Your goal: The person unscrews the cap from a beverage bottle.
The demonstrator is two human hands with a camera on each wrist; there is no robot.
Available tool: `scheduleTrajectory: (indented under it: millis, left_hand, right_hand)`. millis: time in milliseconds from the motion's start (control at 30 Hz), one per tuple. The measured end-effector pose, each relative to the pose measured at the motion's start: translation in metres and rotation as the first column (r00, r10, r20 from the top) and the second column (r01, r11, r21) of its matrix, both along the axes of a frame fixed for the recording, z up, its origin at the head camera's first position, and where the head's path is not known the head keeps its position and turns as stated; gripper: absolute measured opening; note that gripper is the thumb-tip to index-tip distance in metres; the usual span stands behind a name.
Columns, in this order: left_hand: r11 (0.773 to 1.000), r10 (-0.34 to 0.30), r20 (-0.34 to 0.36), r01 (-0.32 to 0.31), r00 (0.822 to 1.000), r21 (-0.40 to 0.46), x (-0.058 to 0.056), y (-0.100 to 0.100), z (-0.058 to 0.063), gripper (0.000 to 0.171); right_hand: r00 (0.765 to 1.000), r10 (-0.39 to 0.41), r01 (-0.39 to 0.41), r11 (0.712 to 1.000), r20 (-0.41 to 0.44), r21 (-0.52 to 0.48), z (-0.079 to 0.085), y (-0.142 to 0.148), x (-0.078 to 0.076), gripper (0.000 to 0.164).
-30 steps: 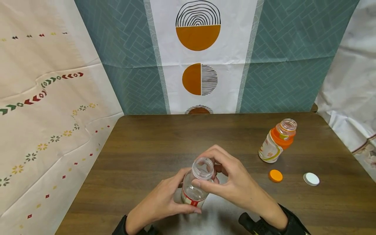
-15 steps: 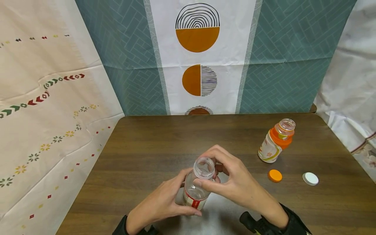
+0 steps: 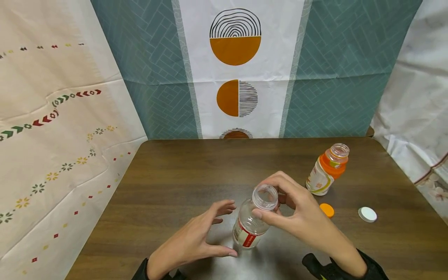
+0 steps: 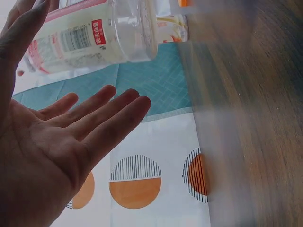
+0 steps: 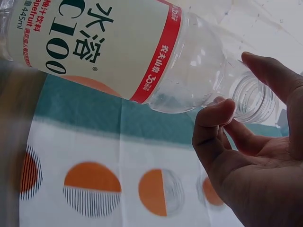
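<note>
An uncapped clear plastic drink bottle (image 3: 250, 229) stands near the front middle of the table, leaning slightly. Its cream label with a red band and "C100" print (image 5: 106, 47) shows large in the right wrist view. My right hand (image 3: 299, 208) holds this bottle by the neck, thumb on the near side and curled fingers behind. Just to the left, my left hand (image 3: 197, 235) is spread with thumb and fingers apart, facing the bottle with a gap between. Nothing lies in its palm in the left wrist view.
An uncapped bottle with orange drink (image 3: 325, 171) stands at the right rear of the wooden table (image 3: 168, 175). An orange cap (image 3: 327, 210), partly hidden by my right hand, and a white cap (image 3: 367, 214) lie in front of it. Patterned cloths hang around the table.
My left hand has let go of the clear bottle and its fingers have spread. My right hand has shifted right with the bottle, away from the left hand.
</note>
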State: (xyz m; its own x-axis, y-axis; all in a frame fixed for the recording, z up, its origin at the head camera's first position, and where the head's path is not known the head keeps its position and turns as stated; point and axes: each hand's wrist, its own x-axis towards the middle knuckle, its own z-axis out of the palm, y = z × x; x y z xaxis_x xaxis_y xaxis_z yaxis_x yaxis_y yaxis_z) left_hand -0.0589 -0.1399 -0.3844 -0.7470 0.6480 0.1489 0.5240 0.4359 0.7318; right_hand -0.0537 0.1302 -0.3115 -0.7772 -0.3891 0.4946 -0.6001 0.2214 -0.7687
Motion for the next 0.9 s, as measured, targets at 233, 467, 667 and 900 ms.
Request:
scheduleTrajectory:
  millis: [233,467,667,900]
  left_hand:
    - [1.0,0.013,0.034,-0.013,0.999,-0.004,-0.001,0.0,-0.001,0.091]
    - [1.0,0.007,0.092,-0.007,0.996,-0.004,-0.003,-0.001,-0.001,0.091]
    - [1.0,0.005,0.124,-0.005,0.992,-0.004,-0.005,-0.002,-0.001,0.09]
    - [1.0,0.018,0.126,-0.017,0.992,-0.014,-0.007,-0.001,-0.001,0.09]
  right_hand:
    - [0.996,-0.072,0.072,0.997,-0.061,-0.013,-0.003,0.037,0.007,0.049]
    - [0.979,-0.14,0.136,0.99,-0.147,-0.037,-0.009,0.081,0.02,0.056]
    - [0.959,-0.221,0.22,0.975,-0.179,-0.023,-0.01,0.117,0.03,0.054]
    - [0.904,-0.415,0.399,0.905,-0.1,-0.144,-0.025,0.169,0.031,0.049]
